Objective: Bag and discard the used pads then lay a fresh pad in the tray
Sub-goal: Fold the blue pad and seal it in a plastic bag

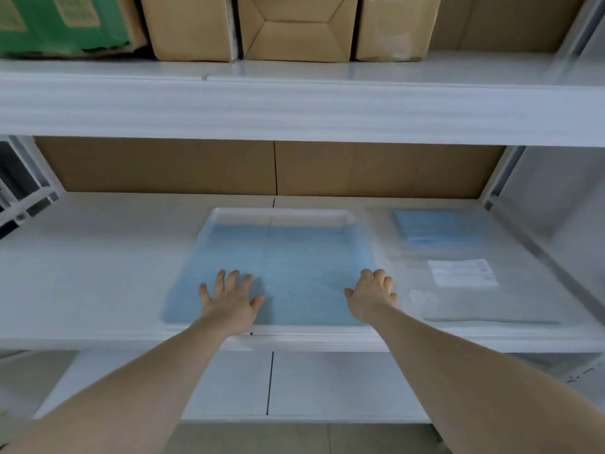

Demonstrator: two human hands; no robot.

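Note:
A white tray [281, 215] sits on the middle shelf, and a light blue pad [288, 257] lies flat in it. My left hand [230, 298] rests palm down on the pad near its front left, fingers spread. My right hand [373, 294] is at the pad's front right edge, fingers slightly curled over the tray's side, holding nothing that I can see. To the right of the tray lies a clear plastic bag [465, 267] with a folded blue pad [437, 227] inside and a white label [461, 272] on it.
The white shelf [98, 273] has a cardboard backing behind it. The shelf above [294, 109] overhangs close over the tray and carries brown cardboard boxes [294, 27] and a green box [62, 24]. A lower shelf [327, 385] shows beneath my forearms.

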